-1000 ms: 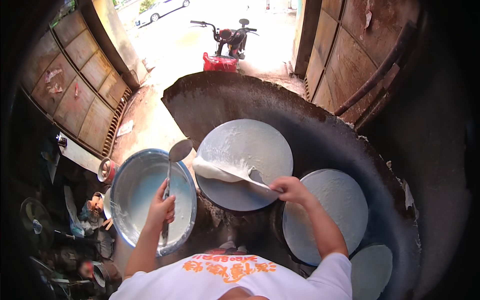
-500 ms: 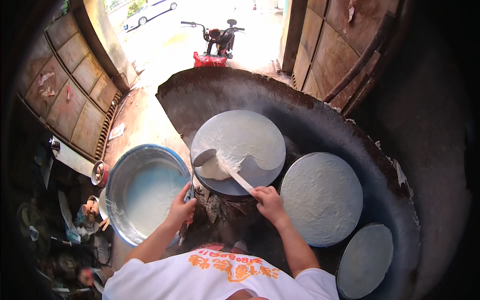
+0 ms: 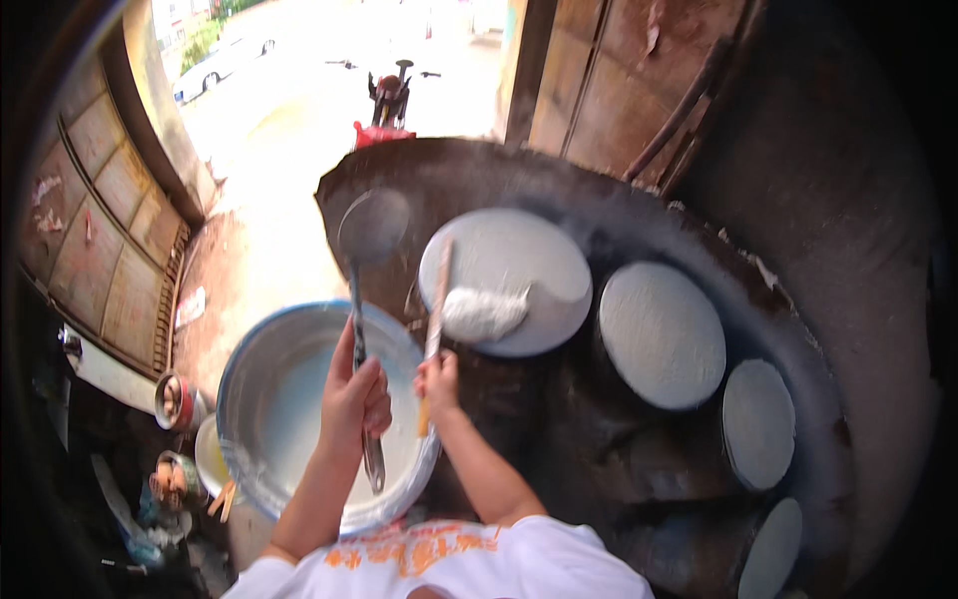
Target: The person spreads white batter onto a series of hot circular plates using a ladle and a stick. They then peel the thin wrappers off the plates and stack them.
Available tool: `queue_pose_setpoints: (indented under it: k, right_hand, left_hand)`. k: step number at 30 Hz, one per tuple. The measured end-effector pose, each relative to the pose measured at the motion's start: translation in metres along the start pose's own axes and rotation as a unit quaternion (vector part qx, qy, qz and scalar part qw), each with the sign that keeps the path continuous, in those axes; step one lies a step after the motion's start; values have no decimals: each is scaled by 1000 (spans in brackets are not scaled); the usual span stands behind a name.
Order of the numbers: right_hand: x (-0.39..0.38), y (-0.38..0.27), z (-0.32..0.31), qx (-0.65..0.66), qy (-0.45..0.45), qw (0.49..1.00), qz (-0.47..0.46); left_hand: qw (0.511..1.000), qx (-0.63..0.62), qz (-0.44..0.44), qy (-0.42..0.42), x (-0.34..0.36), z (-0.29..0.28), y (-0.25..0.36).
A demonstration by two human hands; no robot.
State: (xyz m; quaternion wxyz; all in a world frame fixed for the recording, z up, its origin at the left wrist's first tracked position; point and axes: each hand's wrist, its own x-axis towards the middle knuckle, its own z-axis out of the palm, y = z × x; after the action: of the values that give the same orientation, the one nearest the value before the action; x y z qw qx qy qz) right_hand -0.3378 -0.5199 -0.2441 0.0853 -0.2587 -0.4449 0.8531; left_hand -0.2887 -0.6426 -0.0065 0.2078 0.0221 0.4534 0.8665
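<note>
White batter (image 3: 484, 315) lies heaped on a griddle (image 3: 544, 255). Left hand (image 3: 354, 397) grips a ladle (image 3: 375, 226); right hand (image 3: 438, 383) clasps a stick (image 3: 439, 299).

We hold the ladle (image 3: 374, 225) by its handle in our left grip (image 3: 361, 399): grey, round-bowled, the bowl raised beyond the fist, the handle's end poking out below. In our right grip (image 3: 437, 382) stands a slim pale stick (image 3: 439, 304), yellowish at its lower end, its upper length passing over the griddle (image 3: 554, 317). Ahead and right of that grip, we see white batter (image 3: 484, 314) heaped beside the stick, with a thin layer farther off.
</note>
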Motion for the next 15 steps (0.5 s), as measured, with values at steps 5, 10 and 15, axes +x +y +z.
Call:
queue_pose_setpoints:
  k: [5,10,15]
  right_hand:
    - [-66,-29,-32,23,103,994,3]
    - [-33,-86,-32,40,202,978,-36]
    - [-64,-43,-49,-157,41,983,-90]
  left_hand:
    - [999,2,-37,-13,-18,-16,22]
    - [997,40,-58,-42,-27,-26,23]
    - [995,49,-82,-25,-27,-36,21]
